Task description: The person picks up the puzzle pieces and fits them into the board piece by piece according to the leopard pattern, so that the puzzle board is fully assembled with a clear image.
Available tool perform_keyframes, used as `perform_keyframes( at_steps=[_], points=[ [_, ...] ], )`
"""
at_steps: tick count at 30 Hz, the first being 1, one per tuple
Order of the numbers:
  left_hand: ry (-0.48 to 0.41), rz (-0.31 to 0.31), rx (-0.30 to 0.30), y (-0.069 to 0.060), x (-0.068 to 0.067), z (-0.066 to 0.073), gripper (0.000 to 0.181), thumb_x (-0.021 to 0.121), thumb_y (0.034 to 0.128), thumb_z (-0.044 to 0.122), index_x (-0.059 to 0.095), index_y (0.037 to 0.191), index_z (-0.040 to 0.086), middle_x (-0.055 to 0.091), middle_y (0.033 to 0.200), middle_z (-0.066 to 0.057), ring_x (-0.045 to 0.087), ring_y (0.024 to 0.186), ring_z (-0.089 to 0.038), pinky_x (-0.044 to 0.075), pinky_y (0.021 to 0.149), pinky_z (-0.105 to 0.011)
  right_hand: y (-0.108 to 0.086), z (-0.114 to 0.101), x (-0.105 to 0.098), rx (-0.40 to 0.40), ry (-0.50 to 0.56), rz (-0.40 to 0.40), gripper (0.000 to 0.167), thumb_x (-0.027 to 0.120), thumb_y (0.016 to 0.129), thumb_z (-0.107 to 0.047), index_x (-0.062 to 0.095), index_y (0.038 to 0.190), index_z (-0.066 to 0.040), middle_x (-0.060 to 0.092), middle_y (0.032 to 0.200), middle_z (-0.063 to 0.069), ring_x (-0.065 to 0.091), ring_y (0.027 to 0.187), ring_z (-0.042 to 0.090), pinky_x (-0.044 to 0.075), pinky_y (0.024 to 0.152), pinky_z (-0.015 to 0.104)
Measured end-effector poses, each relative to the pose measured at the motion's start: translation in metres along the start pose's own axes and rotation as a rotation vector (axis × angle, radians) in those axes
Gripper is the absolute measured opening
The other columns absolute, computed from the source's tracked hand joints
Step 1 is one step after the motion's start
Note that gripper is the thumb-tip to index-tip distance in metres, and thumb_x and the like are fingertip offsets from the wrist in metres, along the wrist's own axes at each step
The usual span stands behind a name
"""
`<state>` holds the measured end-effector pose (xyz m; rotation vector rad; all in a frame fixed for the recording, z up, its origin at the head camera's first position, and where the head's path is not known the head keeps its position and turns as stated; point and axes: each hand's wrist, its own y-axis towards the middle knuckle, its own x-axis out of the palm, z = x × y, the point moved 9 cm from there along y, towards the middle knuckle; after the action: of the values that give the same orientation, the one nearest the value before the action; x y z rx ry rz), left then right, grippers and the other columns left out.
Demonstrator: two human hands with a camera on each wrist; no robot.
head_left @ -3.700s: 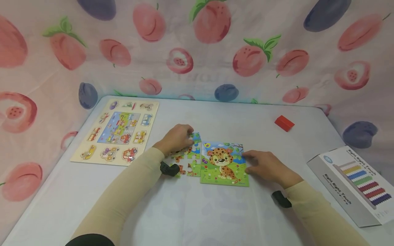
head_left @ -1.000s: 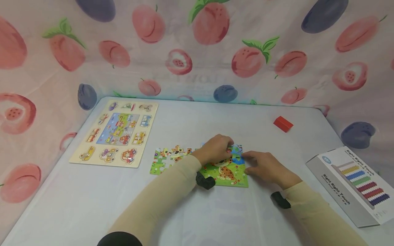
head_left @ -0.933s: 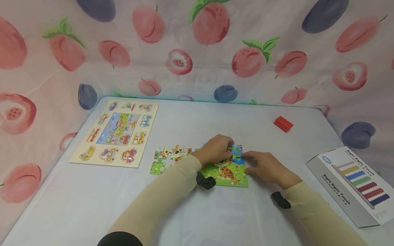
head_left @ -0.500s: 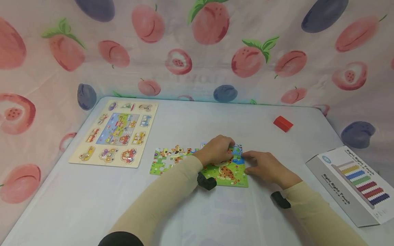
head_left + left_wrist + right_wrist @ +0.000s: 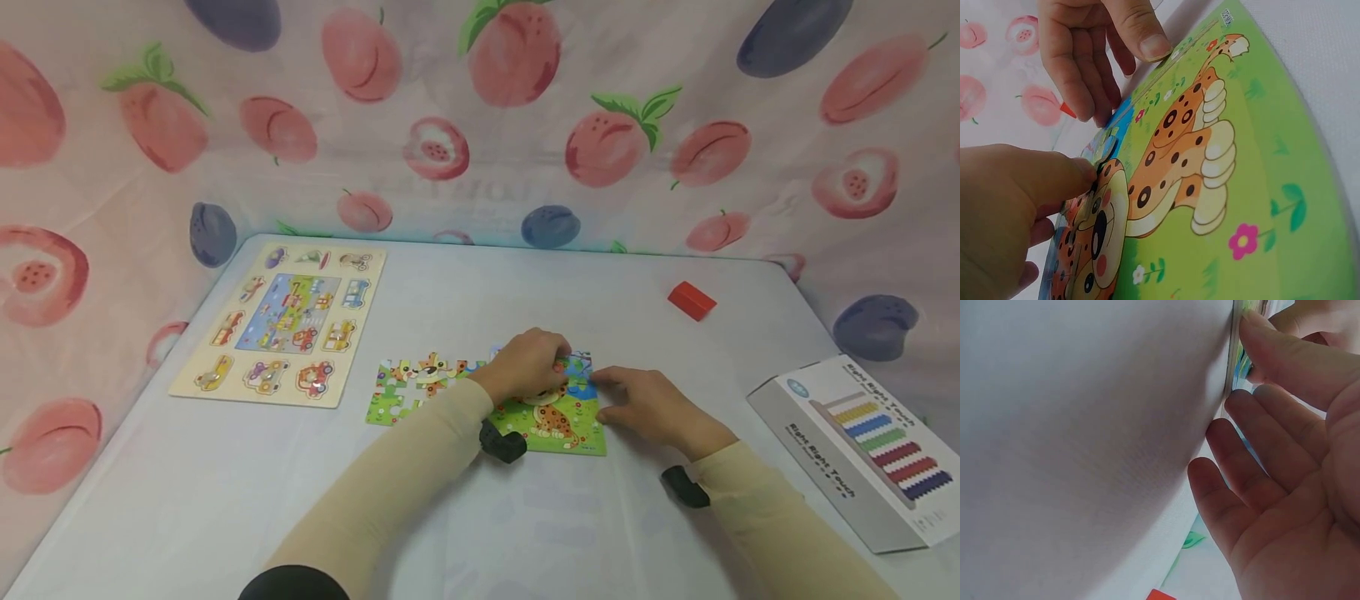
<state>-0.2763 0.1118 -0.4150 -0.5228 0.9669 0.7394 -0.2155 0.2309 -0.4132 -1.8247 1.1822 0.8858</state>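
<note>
A leopard puzzle board (image 5: 566, 437) lies flat on the white table. My left hand (image 5: 528, 364) is over its upper part. In the left wrist view, the thumb and fingers pinch a small puzzle piece (image 5: 1109, 149) that sits slightly tilted near the board's top; the hand hides part of it. At the board's right edge, my right hand (image 5: 651, 408) rests with its thumb and fairly straight fingers against the side. Left of the board lies a group of joined puzzle pieces (image 5: 385, 408) with gaps, partly covered by my left forearm.
A wooden vehicle puzzle board (image 5: 225, 367) lies at the back left. A red block (image 5: 692, 301) sits at the back right, and a white and grey box (image 5: 817, 458) stands on the right. Behind the table (image 5: 480, 533) hangs a fruit-patterned cloth (image 5: 495, 150).
My left hand has moved right, from the loose pieces to the leopard board, with a blue piece from their top edge. It barely moves over the last second. My right hand stays put.
</note>
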Motion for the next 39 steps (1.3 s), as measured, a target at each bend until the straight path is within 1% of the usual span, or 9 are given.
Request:
perform_keyframes(
  at_steps=[11,14,19,22,27,39],
  points=[
    [0.026,0.035,0.011,-0.0004,-0.002,0.0015,0.036,0.07,0.0943,0.027,0.067,0.125,0.009,0.068,0.117,-0.001,0.057,0.106,-0.015,0.045,0.096,-0.029,0.0012,0.0019,0.0004,0.009,0.005,0.002,0.059,0.08,0.085,-0.016,0.058,0.138,-0.003,0.055,0.14,0.02,0.048,0.13,0.042,0.039,0.104,0.059],
    [0.03,0.041,0.003,-0.0008,-0.0019,0.0018,0.035,0.07,0.0941,0.027,0.067,0.125,0.01,0.068,0.116,-0.001,0.057,0.107,-0.015,0.045,0.096,-0.03,0.0014,0.0023,0.0005,0.013,0.004,0.002,0.06,0.081,0.085,-0.016,0.057,0.139,-0.003,0.055,0.141,0.019,0.048,0.13,0.042,0.039,0.104,0.059],
    [-0.008,0.033,-0.026,-0.0017,0.0011,0.0013,0.038,0.069,0.0943,0.023,0.065,0.129,0.009,0.066,0.123,-0.002,0.055,0.114,-0.018,0.043,0.101,-0.032,0.0009,0.0026,0.0015,0.024,0.008,-0.004,0.06,0.081,0.085,-0.016,0.057,0.138,-0.003,0.055,0.141,0.02,0.047,0.131,0.042,0.039,0.104,0.059],
    [-0.012,0.032,-0.025,-0.0017,0.0027,0.0027,0.039,0.068,0.0947,0.021,0.064,0.132,0.01,0.065,0.126,-0.002,0.054,0.116,-0.018,0.043,0.101,-0.031,0.0005,0.0025,0.0018,0.026,0.008,-0.006,0.06,0.08,0.085,-0.016,0.057,0.139,-0.003,0.054,0.141,0.02,0.047,0.131,0.042,0.039,0.104,0.059],
    [-0.001,0.027,-0.017,-0.0019,0.0034,0.0044,0.036,0.067,0.0954,0.02,0.065,0.13,0.011,0.066,0.123,-0.001,0.055,0.114,-0.017,0.044,0.099,-0.031,0.0,0.0018,0.0008,0.016,0.009,-0.001,0.059,0.08,0.085,-0.015,0.057,0.138,-0.003,0.055,0.14,0.02,0.048,0.13,0.041,0.039,0.104,0.059],
    [-0.005,0.024,-0.045,-0.0027,0.0044,0.004,0.036,0.066,0.0945,0.019,0.065,0.13,0.011,0.066,0.124,0.0,0.055,0.117,-0.016,0.043,0.102,-0.03,0.0001,0.0017,0.0011,0.004,0.005,0.008,0.059,0.08,0.085,-0.015,0.058,0.138,-0.003,0.055,0.14,0.019,0.048,0.13,0.041,0.04,0.104,0.058]
  ],
)
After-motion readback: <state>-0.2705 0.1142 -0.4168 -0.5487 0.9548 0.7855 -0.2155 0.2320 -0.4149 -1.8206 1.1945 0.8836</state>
